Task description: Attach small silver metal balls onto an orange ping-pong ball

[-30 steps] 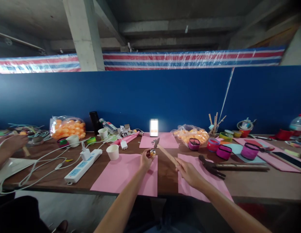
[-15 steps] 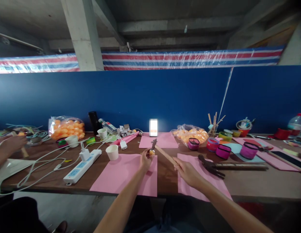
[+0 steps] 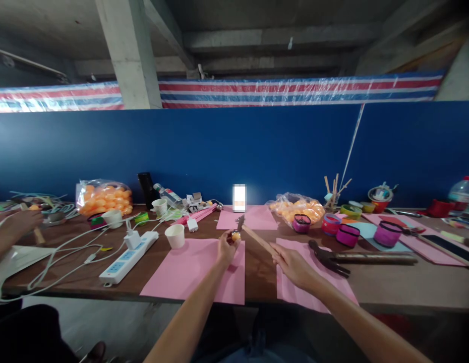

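In my left hand (image 3: 227, 248) is a small orange ball (image 3: 236, 236) with something shiny around its top, held above the edge of a pink sheet (image 3: 192, 269). My right hand (image 3: 289, 259) grips the light wooden handle of a small hammer (image 3: 257, 237). The hammer's dark metal head is just above the ball; whether they touch is unclear. Beneath my right hand lies another pink sheet (image 3: 317, 290), and a large claw hammer (image 3: 370, 258) rests partly on it.
A white power strip (image 3: 128, 259), cables and a paper cup (image 3: 175, 237) are on the left. Bags of orange balls (image 3: 106, 200) stand farther back. Purple containers (image 3: 348, 235) and a phone (image 3: 450, 248) lie right. Another person's hand (image 3: 22, 224) is at far left.
The small hammer and both hands have shifted only very slightly; the ball appears turned a little in my left hand. The grips are the same.
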`<state>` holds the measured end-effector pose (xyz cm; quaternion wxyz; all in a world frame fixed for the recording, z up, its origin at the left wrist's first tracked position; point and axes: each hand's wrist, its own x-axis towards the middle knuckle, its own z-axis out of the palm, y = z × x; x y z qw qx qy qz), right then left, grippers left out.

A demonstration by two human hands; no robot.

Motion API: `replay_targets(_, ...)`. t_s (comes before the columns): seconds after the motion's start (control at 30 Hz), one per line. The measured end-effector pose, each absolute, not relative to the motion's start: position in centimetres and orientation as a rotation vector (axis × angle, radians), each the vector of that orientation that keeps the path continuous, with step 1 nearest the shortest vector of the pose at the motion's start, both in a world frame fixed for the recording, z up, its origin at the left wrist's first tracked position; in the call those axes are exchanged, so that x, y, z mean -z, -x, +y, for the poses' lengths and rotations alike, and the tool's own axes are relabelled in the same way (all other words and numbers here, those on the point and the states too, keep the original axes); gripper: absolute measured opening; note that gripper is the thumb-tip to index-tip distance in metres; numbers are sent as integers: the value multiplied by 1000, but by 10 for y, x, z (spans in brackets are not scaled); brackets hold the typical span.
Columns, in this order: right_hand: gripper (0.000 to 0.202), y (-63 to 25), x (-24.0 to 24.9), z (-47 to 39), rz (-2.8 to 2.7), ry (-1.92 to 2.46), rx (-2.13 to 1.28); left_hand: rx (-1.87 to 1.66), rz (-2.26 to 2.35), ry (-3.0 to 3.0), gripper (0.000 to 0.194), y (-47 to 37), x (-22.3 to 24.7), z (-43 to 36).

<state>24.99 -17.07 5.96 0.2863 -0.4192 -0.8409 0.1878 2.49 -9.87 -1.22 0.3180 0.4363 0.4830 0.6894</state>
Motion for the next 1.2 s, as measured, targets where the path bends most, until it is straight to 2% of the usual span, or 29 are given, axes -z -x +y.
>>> replay_targets(0.33,32,-244,-63,-174,-2263,1152,-491,-1799,1259,-1153,34,-27,9,-102)
replay_targets(1.2,35,-242,-62,-177,-2259,1158,-449,-1846,1225,-1158,42,-25,19,-95)
